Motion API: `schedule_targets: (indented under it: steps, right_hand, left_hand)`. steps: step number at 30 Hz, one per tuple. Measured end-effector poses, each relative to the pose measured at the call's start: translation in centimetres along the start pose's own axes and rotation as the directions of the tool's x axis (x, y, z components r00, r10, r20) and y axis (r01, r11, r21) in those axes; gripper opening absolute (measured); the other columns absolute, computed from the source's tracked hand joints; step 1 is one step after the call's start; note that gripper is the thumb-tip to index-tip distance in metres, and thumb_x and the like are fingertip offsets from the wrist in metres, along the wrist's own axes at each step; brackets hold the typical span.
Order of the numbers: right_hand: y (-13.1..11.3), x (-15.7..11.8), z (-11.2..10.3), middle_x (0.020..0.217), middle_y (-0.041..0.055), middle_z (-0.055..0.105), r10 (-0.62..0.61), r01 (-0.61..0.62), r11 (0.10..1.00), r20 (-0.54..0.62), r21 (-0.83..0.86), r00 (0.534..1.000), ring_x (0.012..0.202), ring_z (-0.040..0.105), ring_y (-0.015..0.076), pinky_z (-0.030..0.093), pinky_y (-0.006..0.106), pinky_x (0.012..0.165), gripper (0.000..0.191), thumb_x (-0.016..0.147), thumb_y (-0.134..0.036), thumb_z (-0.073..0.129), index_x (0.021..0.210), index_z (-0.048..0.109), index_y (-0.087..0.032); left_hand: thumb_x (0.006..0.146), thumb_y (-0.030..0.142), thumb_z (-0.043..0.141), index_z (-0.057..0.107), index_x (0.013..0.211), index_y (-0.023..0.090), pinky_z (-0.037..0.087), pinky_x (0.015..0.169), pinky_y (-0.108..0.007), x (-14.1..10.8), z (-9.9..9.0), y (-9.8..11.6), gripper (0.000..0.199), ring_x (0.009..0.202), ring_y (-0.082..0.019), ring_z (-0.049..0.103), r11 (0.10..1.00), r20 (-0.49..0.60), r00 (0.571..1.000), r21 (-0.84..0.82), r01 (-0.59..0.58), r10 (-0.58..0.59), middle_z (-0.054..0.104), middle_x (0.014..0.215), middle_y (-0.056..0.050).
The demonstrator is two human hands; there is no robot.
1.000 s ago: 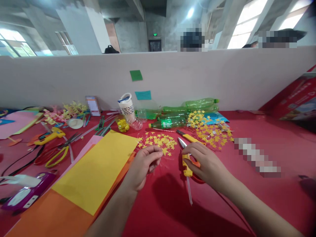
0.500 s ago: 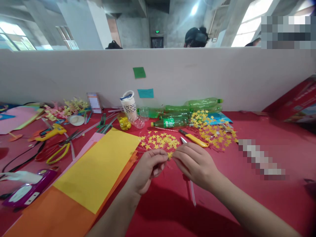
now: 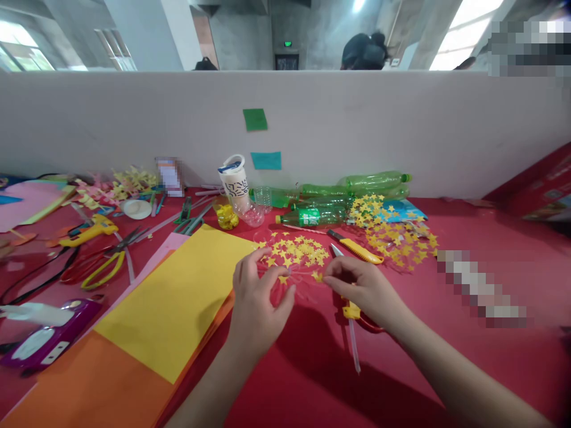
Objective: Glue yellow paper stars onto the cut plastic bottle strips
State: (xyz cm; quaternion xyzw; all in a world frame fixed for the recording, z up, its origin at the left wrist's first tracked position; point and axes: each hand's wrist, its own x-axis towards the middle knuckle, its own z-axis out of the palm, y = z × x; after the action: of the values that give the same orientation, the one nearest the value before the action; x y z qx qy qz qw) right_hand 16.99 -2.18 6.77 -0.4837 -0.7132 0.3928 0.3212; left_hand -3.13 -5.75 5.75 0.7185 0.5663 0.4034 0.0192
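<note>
My right hand (image 3: 363, 291) has its thumb and fingers pinched together, with a small yellow star (image 3: 317, 276) at the fingertips. My left hand (image 3: 264, 300) is empty, thumb and fingers apart, over the table near the corner of the yellow paper (image 3: 178, 309). Just beyond both hands lies a pile of yellow stars (image 3: 298, 251) on clear plastic strips. Under my right hand a metal blade tip (image 3: 336, 251) and a yellow-and-red handle (image 3: 351, 311) stick out. A clear stick (image 3: 354, 351) points toward me from there.
A yellow utility knife (image 3: 361, 251), green plastic bottles (image 3: 312, 216) and a star-covered bottle piece (image 3: 397, 238) lie behind. A white cup (image 3: 235, 187) leans there. Scissors (image 3: 107, 270), a yellow glue gun (image 3: 91, 230) and a purple power strip (image 3: 53, 339) lie left.
My hands have moved apart; the left let go of the star, opened and shifted left. The star stays at my right fingertips. The view has tilted slightly down.
</note>
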Motion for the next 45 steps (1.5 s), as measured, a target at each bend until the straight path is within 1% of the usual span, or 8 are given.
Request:
schedule_targets:
  steps: [2, 4, 7, 11, 20, 29, 38, 45]
  right_hand:
    - [0.4, 0.6, 0.5, 0.059, -0.005, 0.05, 0.077, -0.081, 0.995, 0.07, 0.058, 0.995, 0.05, 0.047, 0.0091, 0.036, 0.021, 0.048, 0.01, 0.081, -0.026, 0.055, 0.073, 0.055, -0.02]
    - [0.6, 1.2, 0.9, 0.056, -0.0059, 0.048, 0.134, -0.147, 0.985, 0.13, 0.089, 0.982, 0.046, 0.045, 0.0081, 0.033, 0.02, 0.044, 0.009, 0.08, -0.027, 0.055, 0.073, 0.054, -0.02]
    - [0.8, 2.1, 1.1, 0.052, -0.0066, 0.047, 0.184, -0.209, 0.971, 0.195, 0.116, 0.963, 0.041, 0.042, 0.0072, 0.031, 0.019, 0.04, 0.009, 0.078, -0.027, 0.055, 0.072, 0.053, -0.02]
    - [1.1, 2.8, 1.0, 0.048, -0.0076, 0.045, 0.195, -0.223, 0.968, 0.22, 0.111, 0.956, 0.04, 0.041, 0.0069, 0.028, 0.017, 0.037, 0.007, 0.077, -0.025, 0.054, 0.071, 0.052, -0.02]
    - [1.3, 3.2, 1.6, 0.049, -0.0078, 0.045, 0.213, -0.254, 0.961, 0.296, 0.108, 0.931, 0.037, 0.039, 0.0049, 0.027, 0.015, 0.034, 0.003, 0.075, -0.021, 0.054, 0.073, 0.054, -0.019]
    - [1.8, 3.6, 2.2, 0.046, -0.0083, 0.045, 0.216, -0.253, 0.962, 0.275, 0.107, 0.937, 0.037, 0.038, 0.0059, 0.028, 0.017, 0.036, 0.003, 0.075, -0.022, 0.053, 0.073, 0.054, -0.02]
    - [1.5, 3.6, 2.7, 0.049, -0.0086, 0.044, 0.157, -0.17, 0.984, 0.201, 0.048, 0.967, 0.043, 0.038, 0.0063, 0.03, 0.018, 0.043, 0.004, 0.073, -0.018, 0.052, 0.069, 0.053, -0.02]
    - [1.5, 3.4, 2.9, 0.051, -0.0087, 0.044, 0.148, -0.15, 0.989, 0.156, 0.002, 0.977, 0.045, 0.038, 0.0068, 0.027, 0.018, 0.044, 0.003, 0.072, -0.018, 0.053, 0.073, 0.053, -0.02]
  left_hand:
    - [0.077, 0.024, 0.062, 0.066, 0.092, 0.021, 0.029, 0.106, -0.051, -0.3, 0.9, 0.4, 0.015, 0.127, -0.031, 0.035, 0.997, 0.026, 1.0, 0.079, -0.013, 0.011, 0.04, 0.132, -0.013]
    - [0.075, 0.025, 0.065, 0.065, 0.091, 0.019, 0.02, 0.109, -0.056, -0.4, 1.9, 0.9, 0.016, 0.132, -0.034, 0.03, 0.989, 0.008, 1.0, 0.148, 0.004, -0.005, 0.034, 0.14, -0.015]
    - [0.074, 0.022, 0.066, 0.065, 0.088, 0.018, 0.015, 0.11, -0.059, -0.6, 3.1, 1.2, 0.015, 0.134, -0.035, 0.027, 0.978, -0.03, 0.998, 0.204, 0.053, -0.048, 0.031, 0.143, -0.017]
    - [0.077, 0.018, 0.063, 0.067, 0.081, 0.019, 0.016, 0.109, -0.061, -0.6, 4.2, 0.8, 0.006, 0.135, -0.034, 0.026, 0.978, -0.055, 0.996, 0.191, 0.082, -0.072, 0.034, 0.144, -0.014]
    - [0.075, 0.008, 0.06, 0.068, 0.08, 0.021, 0.018, 0.108, -0.061, -0.8, 4.9, 0.2, 0.016, 0.133, -0.033, 0.03, 0.993, -0.056, 0.996, 0.09, 0.073, -0.068, 0.04, 0.142, -0.011]
    - [0.076, 0.01, 0.059, 0.067, 0.08, 0.021, 0.019, 0.107, -0.062, -0.8, 5.2, -0.3, 0.014, 0.132, -0.032, 0.033, 0.995, -0.055, 0.996, 0.07, 0.077, -0.073, 0.043, 0.14, -0.011]
    - [0.076, 0.01, 0.06, 0.066, 0.08, 0.022, 0.021, 0.106, -0.062, -0.9, 5.3, -0.3, 0.014, 0.13, -0.033, 0.036, 0.996, -0.049, 0.996, 0.047, 0.079, -0.077, 0.046, 0.138, -0.01]
    - [0.076, 0.011, 0.061, 0.066, 0.079, 0.022, 0.021, 0.106, -0.061, -0.8, 5.3, -0.3, 0.012, 0.129, -0.032, 0.037, 0.995, -0.047, 0.995, 0.042, 0.089, -0.087, 0.046, 0.137, -0.01]
